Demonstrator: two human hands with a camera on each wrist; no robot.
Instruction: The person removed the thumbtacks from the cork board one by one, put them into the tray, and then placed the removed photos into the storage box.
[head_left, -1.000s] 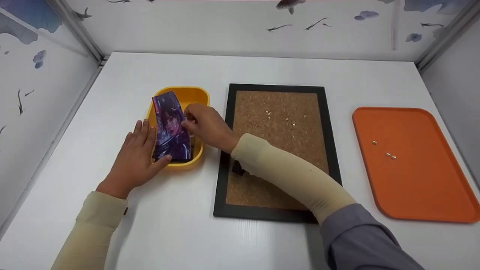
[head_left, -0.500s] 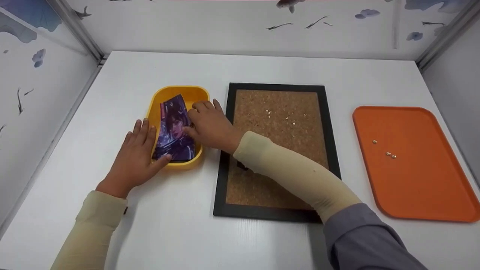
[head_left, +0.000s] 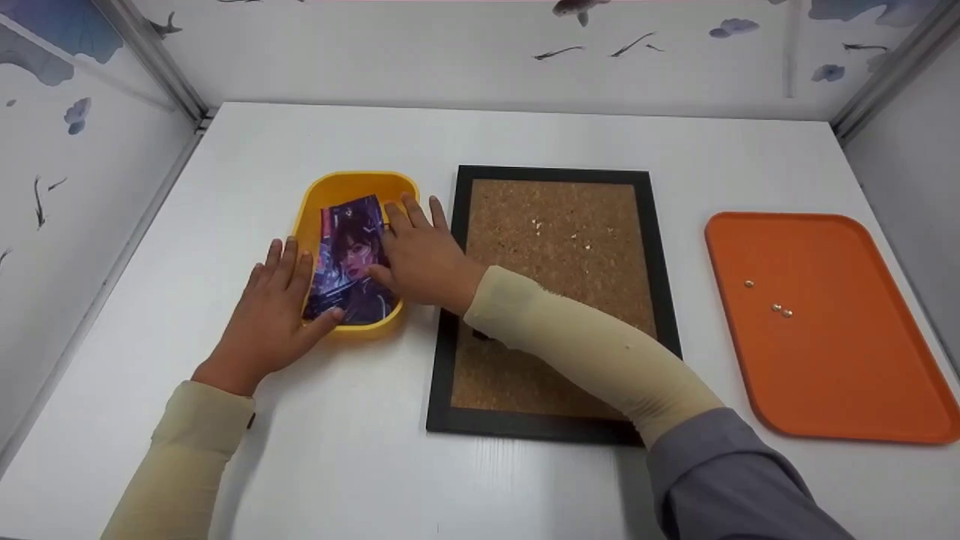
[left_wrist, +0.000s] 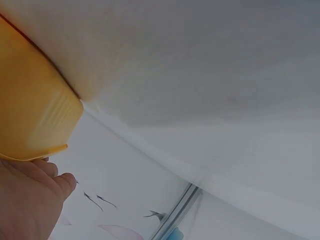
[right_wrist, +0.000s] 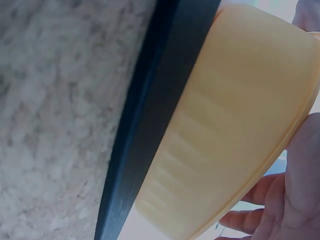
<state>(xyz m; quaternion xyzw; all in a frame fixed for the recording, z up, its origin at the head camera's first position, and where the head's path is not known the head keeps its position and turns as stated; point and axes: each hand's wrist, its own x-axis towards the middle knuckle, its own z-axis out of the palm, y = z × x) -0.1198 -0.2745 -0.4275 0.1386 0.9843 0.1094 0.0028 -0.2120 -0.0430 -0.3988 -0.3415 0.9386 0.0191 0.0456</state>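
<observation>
A yellow tub (head_left: 306, 202) stands at the left of the table with a glossy purple picture card (head_left: 349, 292) lying in it, showing a painted portrait. My left hand (head_left: 262, 319) rests along the tub's near left rim, fingers straight and thumb over the front edge. Over the right rim lies my right hand (head_left: 429, 259), its fingers spread and its thumb at the card's right side. In the left wrist view, the hand (left_wrist: 30, 200) is at the rim of the tub's yellow wall (left_wrist: 35, 95). Fingers (right_wrist: 305, 165) lie over the rim in the right wrist view.
A black-framed cork board (head_left: 555, 300) lies right of the tub, partly under the right forearm, with several small shiny pins (head_left: 537, 224) in it. Farther right is an orange tray (head_left: 847, 360) with a few small metallic tacks (head_left: 777, 308). Walls border the table.
The right hand has let go of the card and its fingers have spread over the rim. The card has settled lower and to the right in the tub. The left hand has stayed put.
</observation>
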